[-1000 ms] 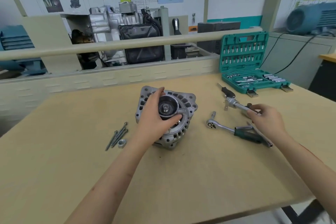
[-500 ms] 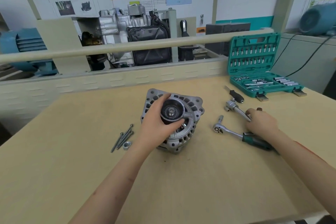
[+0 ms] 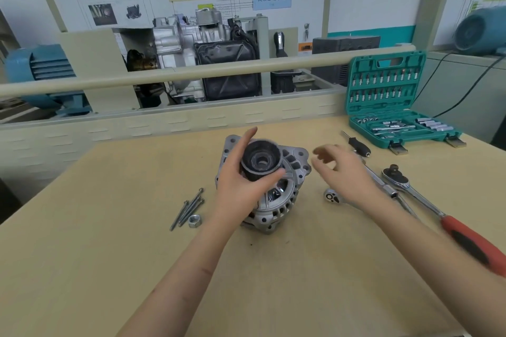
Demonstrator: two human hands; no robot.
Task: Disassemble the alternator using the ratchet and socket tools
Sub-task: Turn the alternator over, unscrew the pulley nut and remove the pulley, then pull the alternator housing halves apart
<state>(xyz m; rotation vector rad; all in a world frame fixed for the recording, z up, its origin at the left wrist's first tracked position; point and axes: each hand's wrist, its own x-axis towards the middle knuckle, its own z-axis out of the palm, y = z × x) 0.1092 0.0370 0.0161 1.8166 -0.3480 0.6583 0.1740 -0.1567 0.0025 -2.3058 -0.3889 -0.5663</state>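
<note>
Now the left hand (image 3: 241, 189) lifts the pulley (image 3: 260, 160) off the alternator (image 3: 276, 200), fingers gripping it, while the right hand (image 3: 345, 172), fingers loose and empty, has left the ratchets.

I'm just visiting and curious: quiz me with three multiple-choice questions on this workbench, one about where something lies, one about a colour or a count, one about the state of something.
1. Where do the long bolts lie?
A. Left of the alternator
B. Inside the tool case
C. Under the right hand

2. What colour is the open tool case?
A. Red
B. Teal green
C. Yellow

3. What is the left hand doing?
A. Resting flat on the table
B. Gripping the black pulley
C. Holding a ratchet

Answers:
1 A, the bolts lie on the table beside a nut, left of the alternator.
2 B, lid and tray are both teal green.
3 B, its fingers and thumb curl round the pulley.
</note>
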